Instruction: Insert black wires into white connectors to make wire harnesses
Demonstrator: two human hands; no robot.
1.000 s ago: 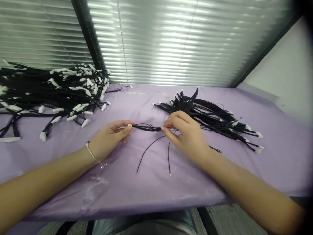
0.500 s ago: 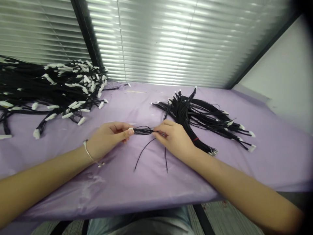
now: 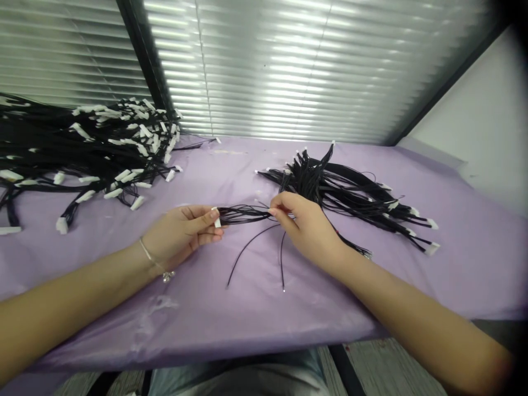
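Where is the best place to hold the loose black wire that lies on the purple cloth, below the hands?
Probably near the free tip of the loose wire, from above. It curves away from the small wire bunch pinched between the left hand and right hand, so its lower end lies alone on the purple cloth, apart from the second wire.

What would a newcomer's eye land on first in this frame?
Probably the two hands at the centre: the left hand and right hand pinch a thin bundle of black wires between them. Next, the big heap of white-tipped cables at far left, and a smaller pile behind the right hand.
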